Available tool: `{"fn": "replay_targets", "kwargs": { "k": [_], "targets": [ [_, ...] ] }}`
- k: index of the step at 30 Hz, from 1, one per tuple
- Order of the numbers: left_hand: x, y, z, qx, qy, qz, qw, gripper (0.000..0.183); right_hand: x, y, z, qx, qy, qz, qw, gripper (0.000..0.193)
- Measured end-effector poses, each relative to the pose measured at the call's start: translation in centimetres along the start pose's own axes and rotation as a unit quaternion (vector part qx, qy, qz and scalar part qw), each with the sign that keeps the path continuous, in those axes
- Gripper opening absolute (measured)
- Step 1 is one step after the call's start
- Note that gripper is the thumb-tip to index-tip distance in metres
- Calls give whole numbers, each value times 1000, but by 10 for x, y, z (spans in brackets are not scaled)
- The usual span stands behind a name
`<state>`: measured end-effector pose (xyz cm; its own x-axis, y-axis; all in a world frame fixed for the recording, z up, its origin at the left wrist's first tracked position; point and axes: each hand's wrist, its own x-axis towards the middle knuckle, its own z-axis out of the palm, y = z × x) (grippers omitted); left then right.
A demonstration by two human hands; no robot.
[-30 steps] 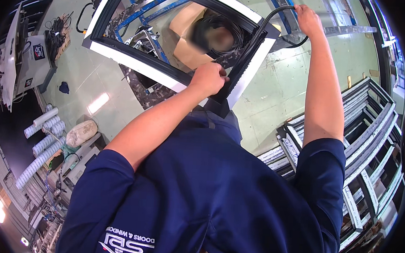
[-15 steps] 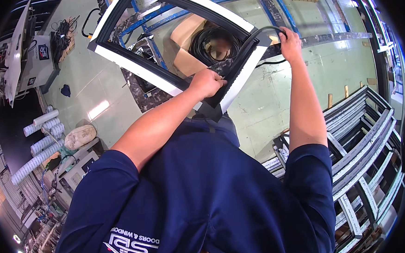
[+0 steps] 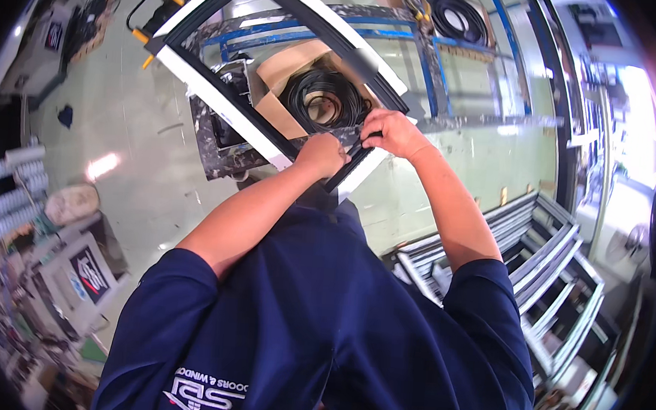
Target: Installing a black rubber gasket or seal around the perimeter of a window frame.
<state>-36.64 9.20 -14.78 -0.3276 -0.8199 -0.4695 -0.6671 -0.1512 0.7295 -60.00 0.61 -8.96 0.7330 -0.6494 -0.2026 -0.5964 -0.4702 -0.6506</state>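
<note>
A white window frame (image 3: pixel 218 97) with a black inner edge lies tilted across the bench in front of me. Along its near right side runs a black rubber gasket strip (image 3: pixel 352 148). My left hand (image 3: pixel 323 157) is closed at the near end of that side, thumb and fingertips on the strip. Just beyond it, my right hand (image 3: pixel 394 132) is closed on the strip, its fingers curled down against the frame. The two hands are almost touching. The fingertips of both are partly hidden.
Beneath the frame's opening, an open cardboard box (image 3: pixel 280 70) holds a coil of black strip (image 3: pixel 305 91). A blue metal bench (image 3: pixel 426 68) stretches behind, with another black coil (image 3: pixel 459 21) past it. Stacked window frames (image 3: pixel 520 262) stand at right; a yellow-handled clamp (image 3: pixel 141 36) is far left.
My right hand has come down and left from the frame's far right corner, where it held up the strip's loose loop, to beside my left hand. The view has turned right.
</note>
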Motion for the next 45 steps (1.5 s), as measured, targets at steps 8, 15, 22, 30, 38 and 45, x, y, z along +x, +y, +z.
{"fn": "replay_targets", "kwargs": {
  "k": [8, 15, 22, 30, 38, 45],
  "targets": [
    [-1, -3, 8, -45, 14, -53, 997, 26, 43, 11, -9, -85, -231, -53, 968, 14],
    [-9, 22, 22, -18, 70, -149, 986, 29, 60, 14, -3, -99, -264, -89, 955, 20],
    [-12, 52, 29, -75, 138, -230, 960, 34, 47, 7, -13, -95, -225, -39, 969, 19],
    [-10, 44, 29, -64, 111, -226, 966, 33, -60, 63, -63, 13, 192, -113, 975, 30],
    [-5, 53, 23, -55, 83, -209, 973, 34, -131, 169, 6, 107, -24, 223, 969, 58],
    [-3, 58, 23, -40, 70, -207, 975, 38, -112, 176, 34, 143, -93, 243, 955, 88]
  ]
}}
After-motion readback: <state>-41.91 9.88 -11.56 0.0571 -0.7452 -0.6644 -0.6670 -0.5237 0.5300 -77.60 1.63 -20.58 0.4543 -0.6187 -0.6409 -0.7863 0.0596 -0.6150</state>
